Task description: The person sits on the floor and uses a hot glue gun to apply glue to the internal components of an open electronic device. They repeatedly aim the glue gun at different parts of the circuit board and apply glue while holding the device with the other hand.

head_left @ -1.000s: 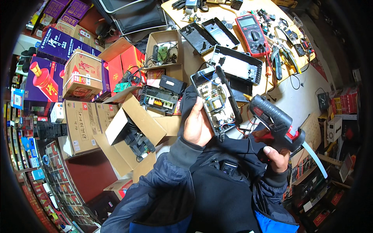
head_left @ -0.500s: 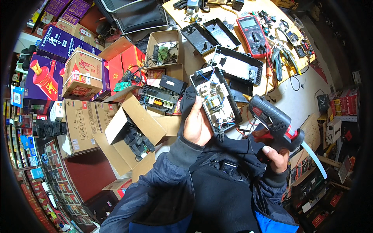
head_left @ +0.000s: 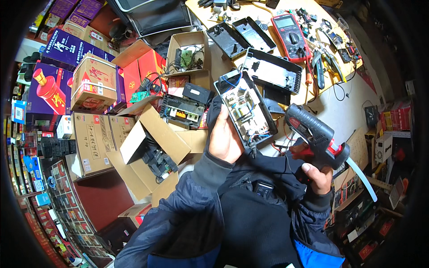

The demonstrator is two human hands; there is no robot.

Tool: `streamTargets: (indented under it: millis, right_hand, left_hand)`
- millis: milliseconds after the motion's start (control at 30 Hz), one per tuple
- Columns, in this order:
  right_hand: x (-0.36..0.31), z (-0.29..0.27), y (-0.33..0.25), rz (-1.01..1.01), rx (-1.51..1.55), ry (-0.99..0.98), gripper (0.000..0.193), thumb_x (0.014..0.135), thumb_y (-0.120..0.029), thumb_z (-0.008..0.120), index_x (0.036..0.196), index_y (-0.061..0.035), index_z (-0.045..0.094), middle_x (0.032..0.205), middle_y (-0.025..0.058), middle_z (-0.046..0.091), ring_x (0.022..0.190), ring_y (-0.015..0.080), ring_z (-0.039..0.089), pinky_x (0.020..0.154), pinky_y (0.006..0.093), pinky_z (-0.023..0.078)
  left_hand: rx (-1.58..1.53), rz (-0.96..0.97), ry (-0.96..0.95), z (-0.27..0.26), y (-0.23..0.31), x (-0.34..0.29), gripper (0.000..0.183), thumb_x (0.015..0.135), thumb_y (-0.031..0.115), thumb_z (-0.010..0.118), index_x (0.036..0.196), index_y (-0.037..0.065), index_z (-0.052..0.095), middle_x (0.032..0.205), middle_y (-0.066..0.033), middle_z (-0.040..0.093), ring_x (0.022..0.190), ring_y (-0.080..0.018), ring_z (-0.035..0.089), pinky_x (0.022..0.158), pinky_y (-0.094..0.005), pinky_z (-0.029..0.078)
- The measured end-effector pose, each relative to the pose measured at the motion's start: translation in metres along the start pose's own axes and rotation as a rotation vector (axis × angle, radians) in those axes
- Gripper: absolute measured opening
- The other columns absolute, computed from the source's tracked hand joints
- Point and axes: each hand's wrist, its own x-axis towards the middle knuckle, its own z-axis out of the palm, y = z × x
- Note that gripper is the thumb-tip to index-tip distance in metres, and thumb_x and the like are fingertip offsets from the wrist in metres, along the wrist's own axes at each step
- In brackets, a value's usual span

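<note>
Head view: left hand (head_left: 226, 140) clasps the open black case (head_left: 264, 109), right hand (head_left: 318, 176) wraps around the glue gun (head_left: 314, 129).
I'd steady the case, just left of the nozzle (head_left: 282, 106), so that tip clears the circuit board (head_left: 244, 110).

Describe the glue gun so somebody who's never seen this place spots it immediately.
From the wooden table at the top right, come down to the person's right hand. It grips the glue gun, black with red parts. Unlike the black case in the left hand, it is pistol-shaped, with a pale stick curving out of its back.
</note>
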Motion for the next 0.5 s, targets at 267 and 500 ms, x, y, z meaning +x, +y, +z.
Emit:
streamTargets:
  millis: [267,500]
  right_hand:
    - [-0.0024,-0.0048,0.0019,0.050,0.000,-0.027,0.060,0.077,-0.022,0.071,0.129,0.0070,0.062,0.118,0.0194,0.071,0.113,0.0336,0.069,0.105,0.0448,0.051]
    - [-0.0021,-0.0101,0.0069,0.049,0.004,-0.057,0.059,0.077,-0.020,0.072,0.129,0.0067,0.063,0.118,0.0178,0.071,0.114,0.0333,0.069,0.106,0.0456,0.051]
  left_hand:
    - [0.000,0.033,0.038,-0.0038,-0.0014,0.0033,0.057,0.114,0.047,0.039,0.155,0.008,0.047,0.148,-0.0100,0.060,0.135,-0.0290,0.059,0.116,-0.0514,0.046]
    - [0.005,0.025,0.014,-0.0044,-0.0008,0.0033,0.056,0.114,0.046,0.041,0.154,0.007,0.046,0.148,-0.0110,0.060,0.135,-0.0286,0.060,0.115,-0.0496,0.047]
